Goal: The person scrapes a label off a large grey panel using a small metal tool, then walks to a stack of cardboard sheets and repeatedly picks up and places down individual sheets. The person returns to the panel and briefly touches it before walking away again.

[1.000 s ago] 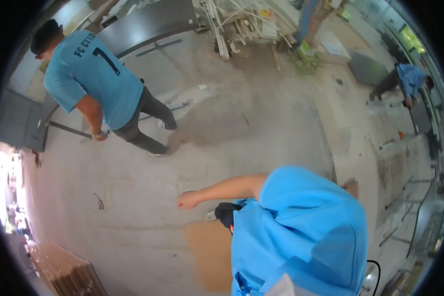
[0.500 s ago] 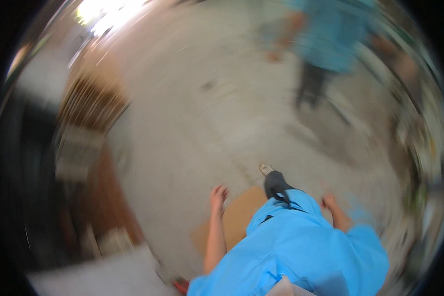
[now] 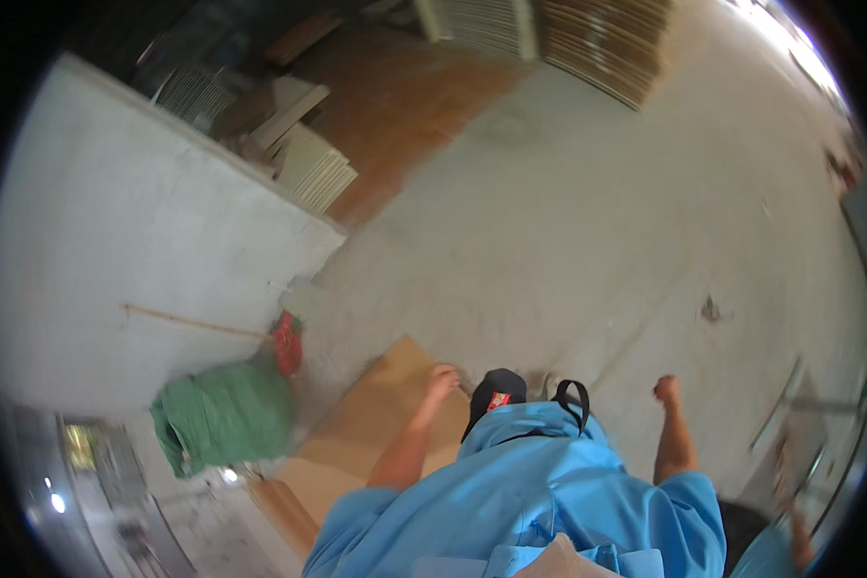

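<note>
My left hand (image 3: pixel 440 380) hangs beside my body, its fingers loosely bent and apart, with nothing visible in them. It appears over a large brown cardboard sheet (image 3: pixel 356 424) on the floor to my left; no contact can be made out. Out to the right is my right hand (image 3: pixel 666 388), fingers curled closed and no object showing. Bare floor lies behind it in the view. A dark garment part with a red label and a black strap loop (image 3: pixel 573 400) show at the hem of my blue shirt.
At left, a white partition (image 3: pixel 164 222) stands beside a green sack (image 3: pixel 226 416) and a red broom head (image 3: pixel 287 344) with a thin stick. Beyond are pale stacked panels (image 3: pixel 318 178) and a tall brown stack (image 3: pixel 602 43). Another person's blue clothing (image 3: pixel 775 554) shows at lower right.
My view has turned left, bringing the white partition, green sack and broom into sight. The other person has shifted from the upper right to the lower right edge. My right hand is farther from my body.
</note>
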Motion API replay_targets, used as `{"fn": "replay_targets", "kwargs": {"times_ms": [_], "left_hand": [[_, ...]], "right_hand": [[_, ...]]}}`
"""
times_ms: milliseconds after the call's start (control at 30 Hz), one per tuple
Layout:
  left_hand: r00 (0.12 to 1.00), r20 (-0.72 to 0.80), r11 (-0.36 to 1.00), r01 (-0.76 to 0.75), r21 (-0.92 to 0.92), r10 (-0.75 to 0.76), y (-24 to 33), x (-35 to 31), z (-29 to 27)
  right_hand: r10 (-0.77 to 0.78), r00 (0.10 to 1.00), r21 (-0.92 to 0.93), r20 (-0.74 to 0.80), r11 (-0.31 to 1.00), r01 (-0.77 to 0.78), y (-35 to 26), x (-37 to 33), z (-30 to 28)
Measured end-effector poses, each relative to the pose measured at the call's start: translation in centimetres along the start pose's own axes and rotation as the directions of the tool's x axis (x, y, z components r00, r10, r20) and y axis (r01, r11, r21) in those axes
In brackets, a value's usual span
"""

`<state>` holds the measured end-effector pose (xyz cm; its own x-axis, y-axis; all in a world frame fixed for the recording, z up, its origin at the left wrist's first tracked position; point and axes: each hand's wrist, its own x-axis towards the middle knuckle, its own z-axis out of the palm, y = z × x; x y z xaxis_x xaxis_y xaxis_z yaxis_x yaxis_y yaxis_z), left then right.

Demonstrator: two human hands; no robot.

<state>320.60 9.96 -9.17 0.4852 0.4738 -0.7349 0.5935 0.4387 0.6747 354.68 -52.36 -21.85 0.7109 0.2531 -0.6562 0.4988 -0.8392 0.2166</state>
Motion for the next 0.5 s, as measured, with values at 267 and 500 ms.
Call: {"fn": "replay_targets", "kwargs": {"times_ms": [267,500], "left_hand": [[0.831,-0.449,0.924,0.382,0.03,-0.329,3.1,6.7,-7.1],[0.804,-0.184,0.777,0.445,-0.445,-0.566,14.3,20.8,-4.2]], "right_hand": [[0.329,0.811,0.867,-0.484,0.056,0.495,-2.3,24.2,-56.4],[-0.244,0.927,0.952,-0.283,0.045,0.303,-27.6,38.2,-59.1]]}}
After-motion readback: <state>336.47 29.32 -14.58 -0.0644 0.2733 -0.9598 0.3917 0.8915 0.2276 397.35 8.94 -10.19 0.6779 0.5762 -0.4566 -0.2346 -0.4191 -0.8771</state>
